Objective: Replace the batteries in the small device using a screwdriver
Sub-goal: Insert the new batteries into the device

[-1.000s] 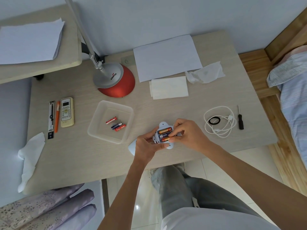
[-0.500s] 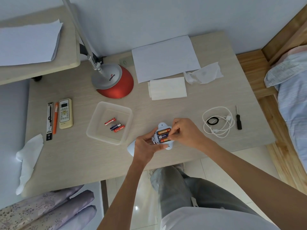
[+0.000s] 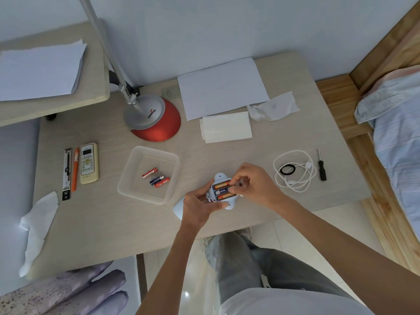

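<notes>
A small white device [image 3: 220,178] lies back-up near the desk's front edge, its open bay showing three batteries [image 3: 222,191]. My left hand [image 3: 198,208] grips the device from the left, thumb along its lower edge. My right hand [image 3: 254,184] has curled fingertips on the right ends of the batteries. A pale blue cover piece [image 3: 178,208] lies under my left hand. A black screwdriver [image 3: 321,166] rests on the desk far to the right, apart from both hands. A clear plastic tray [image 3: 134,173] left of the device holds three loose batteries [image 3: 156,177].
A coiled white cable [image 3: 295,170] with a black ring lies between my right hand and the screwdriver. Behind stand a red lamp base [image 3: 156,123], paper sheets [image 3: 221,87] and tissues [image 3: 227,126]. A remote [image 3: 89,163] and pens lie far left. A bed [image 3: 400,133] borders the desk's right.
Both hands stay on the device; my right fingertips have shifted slightly on the battery ends. Nothing else on the desk moved.
</notes>
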Motion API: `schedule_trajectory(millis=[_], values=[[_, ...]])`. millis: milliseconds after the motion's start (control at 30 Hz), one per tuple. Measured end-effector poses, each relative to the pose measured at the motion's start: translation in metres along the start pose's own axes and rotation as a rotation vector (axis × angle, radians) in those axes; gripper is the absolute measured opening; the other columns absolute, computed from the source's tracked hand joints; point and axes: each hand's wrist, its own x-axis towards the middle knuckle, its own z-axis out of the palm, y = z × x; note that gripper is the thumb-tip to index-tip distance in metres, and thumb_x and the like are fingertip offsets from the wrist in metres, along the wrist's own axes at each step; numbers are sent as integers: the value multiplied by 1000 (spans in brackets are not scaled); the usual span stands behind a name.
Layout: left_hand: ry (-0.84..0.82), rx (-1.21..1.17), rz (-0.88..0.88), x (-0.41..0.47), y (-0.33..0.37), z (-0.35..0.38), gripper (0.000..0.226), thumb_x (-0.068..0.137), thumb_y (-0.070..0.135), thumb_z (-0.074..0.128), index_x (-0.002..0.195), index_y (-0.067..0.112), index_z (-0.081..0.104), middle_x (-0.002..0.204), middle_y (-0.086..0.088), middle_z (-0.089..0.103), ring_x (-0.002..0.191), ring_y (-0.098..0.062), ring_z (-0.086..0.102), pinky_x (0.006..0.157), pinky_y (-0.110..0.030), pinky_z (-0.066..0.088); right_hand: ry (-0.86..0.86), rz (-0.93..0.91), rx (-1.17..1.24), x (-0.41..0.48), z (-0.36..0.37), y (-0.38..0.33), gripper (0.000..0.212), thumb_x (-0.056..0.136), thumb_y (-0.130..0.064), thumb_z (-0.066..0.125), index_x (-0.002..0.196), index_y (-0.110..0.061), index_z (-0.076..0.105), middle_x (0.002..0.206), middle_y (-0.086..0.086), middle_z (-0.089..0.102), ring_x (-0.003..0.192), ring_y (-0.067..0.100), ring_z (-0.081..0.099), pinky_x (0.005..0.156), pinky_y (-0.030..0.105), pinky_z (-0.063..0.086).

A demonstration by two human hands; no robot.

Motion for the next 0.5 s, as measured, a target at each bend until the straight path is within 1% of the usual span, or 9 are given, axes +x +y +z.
schedule_trajectory(millis=[33,67,133,167,200,233,300,367,500], values=[[-4,-2,-6,1,0,0,94,58,20,105,144,8,68,122,-1,83,112,-23,80,102,-53,63,14,-7,9,-1,-4,5,38,72,-26,94,105,-26,75,101,-7,64,82,9,63,71,29,54],[-2,0,-9,1,0,-1,93,58,19,105,143,8,68,122,-1,83,112,-23,80,102,-53,63,-9,-13,-5,-3,-8,9,55,71,-33,94,120,-27,69,111,-9,62,92,9,63,74,27,54],[1,-1,-5,1,-1,-1,96,56,23,106,143,8,69,122,0,82,113,-22,80,103,-53,62,-127,-12,-113,-6,-13,16,86,69,-43,91,145,-29,54,132,-14,56,112,6,59,87,26,52],[2,-3,0,1,-2,-1,98,55,26,106,143,8,69,123,0,82,114,-22,79,103,-53,62,-187,-19,-198,-6,-13,18,92,69,-43,89,150,-29,48,138,-14,54,119,6,56,92,27,52],[4,2,5,1,-3,-1,98,55,27,106,143,9,69,123,0,82,114,-22,79,103,-53,62,-227,-31,-273,-7,-11,18,92,70,-41,87,151,-28,47,140,-13,54,120,7,56,94,29,52],[3,10,8,1,-3,0,95,57,26,106,143,10,69,123,1,82,114,-22,79,103,-53,62,-244,-45,-325,-7,-7,18,86,72,-38,85,149,-28,49,137,-11,57,117,9,58,93,31,53],[-1,23,11,1,-2,1,88,61,19,105,142,11,70,122,1,82,113,-22,79,103,-53,63,-221,-69,-360,-5,0,14,70,77,-34,84,141,-27,56,123,-9,62,103,11,62,87,32,57],[2,43,11,0,-1,1,84,64,17,104,141,13,71,121,2,83,113,-21,79,103,-53,63,-182,-78,-347,-3,4,12,60,79,-33,86,133,-23,62,113,-6,65,94,12,63,83,31,56],[12,79,6,-3,2,2,85,63,24,105,141,17,72,119,5,83,110,-18,80,101,-52,63,-150,-86,-294,-1,5,15,57,75,-35,91,126,-23,68,104,-8,66,89,9,62,81,25,54]])
